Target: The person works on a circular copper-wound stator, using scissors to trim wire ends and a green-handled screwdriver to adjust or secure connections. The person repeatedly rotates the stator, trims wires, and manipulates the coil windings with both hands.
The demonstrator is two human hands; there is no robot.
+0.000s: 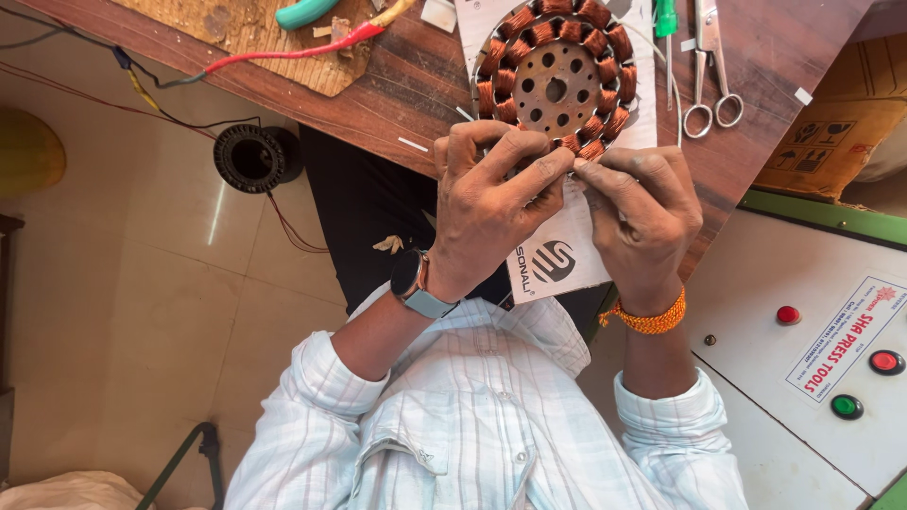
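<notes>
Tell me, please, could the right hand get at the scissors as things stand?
Probably yes: the scissors lie uncovered on the wooden table, just beyond the right hand, though both hands are busy at the copper-wound ring.

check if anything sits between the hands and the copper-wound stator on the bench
Nothing visible does. The left hand and right hand both already touch the near edge of the copper-wound stator, fingertips meeting at its lower coils. The scissors lie off to one side.
</notes>
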